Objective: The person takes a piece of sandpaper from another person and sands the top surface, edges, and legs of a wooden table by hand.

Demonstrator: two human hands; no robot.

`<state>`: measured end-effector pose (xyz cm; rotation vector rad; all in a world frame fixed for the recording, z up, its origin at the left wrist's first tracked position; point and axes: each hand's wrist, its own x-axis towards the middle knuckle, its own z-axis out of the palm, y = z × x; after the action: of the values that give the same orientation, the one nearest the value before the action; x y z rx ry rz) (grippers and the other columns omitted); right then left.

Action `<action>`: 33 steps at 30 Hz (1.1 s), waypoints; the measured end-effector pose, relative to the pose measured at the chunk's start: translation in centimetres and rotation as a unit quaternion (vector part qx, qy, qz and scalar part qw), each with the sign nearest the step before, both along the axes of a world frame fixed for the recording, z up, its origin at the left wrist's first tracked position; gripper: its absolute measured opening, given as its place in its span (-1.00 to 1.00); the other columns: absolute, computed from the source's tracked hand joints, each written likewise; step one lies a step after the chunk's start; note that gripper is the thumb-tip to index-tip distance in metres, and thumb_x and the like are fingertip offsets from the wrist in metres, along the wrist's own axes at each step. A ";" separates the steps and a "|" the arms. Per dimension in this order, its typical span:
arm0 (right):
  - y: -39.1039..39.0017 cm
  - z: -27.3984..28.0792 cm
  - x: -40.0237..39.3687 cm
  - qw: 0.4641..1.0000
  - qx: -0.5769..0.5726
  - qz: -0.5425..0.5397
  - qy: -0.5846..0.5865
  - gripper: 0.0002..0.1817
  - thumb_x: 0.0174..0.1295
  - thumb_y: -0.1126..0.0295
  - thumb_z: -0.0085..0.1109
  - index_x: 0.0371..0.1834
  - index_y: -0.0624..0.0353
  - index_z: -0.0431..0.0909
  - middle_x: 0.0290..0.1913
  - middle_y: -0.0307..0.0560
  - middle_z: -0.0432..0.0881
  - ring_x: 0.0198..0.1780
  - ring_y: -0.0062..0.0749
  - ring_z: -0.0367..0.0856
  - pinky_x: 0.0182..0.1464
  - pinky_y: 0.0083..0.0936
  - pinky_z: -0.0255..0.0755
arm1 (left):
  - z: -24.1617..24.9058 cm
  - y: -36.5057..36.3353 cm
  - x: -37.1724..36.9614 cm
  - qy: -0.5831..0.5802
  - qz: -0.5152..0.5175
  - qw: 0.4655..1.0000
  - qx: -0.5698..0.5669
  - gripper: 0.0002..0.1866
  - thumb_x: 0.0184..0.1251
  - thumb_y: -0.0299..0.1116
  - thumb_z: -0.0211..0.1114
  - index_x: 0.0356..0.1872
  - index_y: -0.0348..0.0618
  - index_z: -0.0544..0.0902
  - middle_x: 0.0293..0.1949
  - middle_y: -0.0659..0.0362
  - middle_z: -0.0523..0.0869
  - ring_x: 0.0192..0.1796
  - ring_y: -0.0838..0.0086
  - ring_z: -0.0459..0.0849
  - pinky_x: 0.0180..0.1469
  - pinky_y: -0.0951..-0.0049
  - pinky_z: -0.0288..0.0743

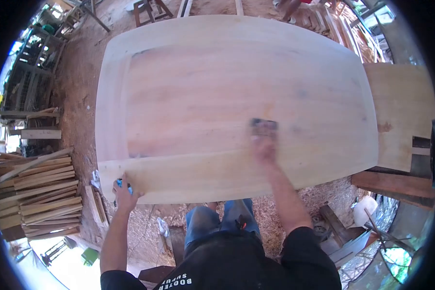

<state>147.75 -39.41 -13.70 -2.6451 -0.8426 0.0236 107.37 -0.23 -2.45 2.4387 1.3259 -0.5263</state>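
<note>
A large pale wooden panel (203, 96) with curved edges lies flat in front of me. My right hand (264, 147) is pressed on its surface right of the middle, fingers closed over a dark-edged sanding block (264, 123); both are smeared by motion. At the panel's near left corner, my left hand (125, 193) is curled round a small blue object (120, 183), whose kind I cannot make out. That hand rests against the panel's edge. Darker, pinkish wood fills the panel's middle, with paler bands along the left and near sides.
Stacked wood strips (48, 193) lie at the left. Another board (401, 106) adjoins the panel on the right, above a thick timber beam (394, 183). A wooden stool (150, 10) stands beyond the panel. Part of another person (290, 8) shows at the far edge.
</note>
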 end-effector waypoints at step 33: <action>23.6 0.0 -15.9 0.963 0.055 0.248 0.088 -0.31 0.38 0.26 -0.06 0.58 0.22 0.19 0.66 0.09 0.08 0.71 0.01 -0.20 0.67 0.04 -0.40 | 0.0 -0.2 -0.1 0.001 0.004 1.000 0.008 0.20 -0.11 -0.12 0.69 0.62 0.27 0.13 0.49 -0.27 0.07 0.45 -0.27 0.18 0.41 -0.20 0.28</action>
<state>131.87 -15.82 -13.73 -2.2240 -1.3729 0.3245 107.29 -0.41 -2.48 2.4458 1.3442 -0.5184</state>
